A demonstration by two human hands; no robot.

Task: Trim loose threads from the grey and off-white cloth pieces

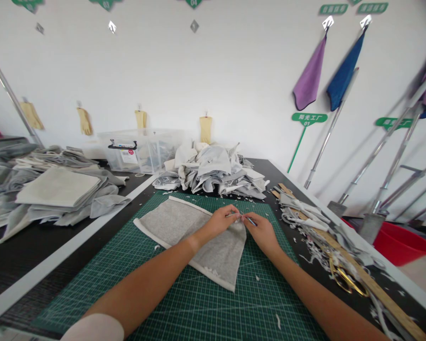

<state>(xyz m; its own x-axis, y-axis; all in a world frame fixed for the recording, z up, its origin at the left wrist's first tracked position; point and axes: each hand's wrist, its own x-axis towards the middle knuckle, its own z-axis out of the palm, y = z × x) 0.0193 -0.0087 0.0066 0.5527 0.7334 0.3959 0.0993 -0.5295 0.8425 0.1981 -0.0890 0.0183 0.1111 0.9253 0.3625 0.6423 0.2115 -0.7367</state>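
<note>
A grey piece of fabric (pixel 188 222) with pale edges lies at a slant on the green cutting mat (pixel 170 303). My left hand (pixel 223 220) is closed in a pinch on its upper right edge, with the forearm crossing over the cloth. Close by, my right hand (pixel 261 231) grips a slim, dark, pen-like tool (pixel 250 221), whose tip meets the fabric edge beside my left fingertips. The exact kind of tool is too small to make out. Part of the fabric is hidden under my left hand and arm.
Heaped fabric pieces (pixel 213 166) sit behind the mat, beside a clear plastic box (pixel 149 151). Stacked cloth (pixel 60 187) lies on the left. Along the right edge are a wooden strip (pixel 341 251), scraps and gold-handled scissors (pixel 344 277); a red basin (pixel 401 241) stands beyond.
</note>
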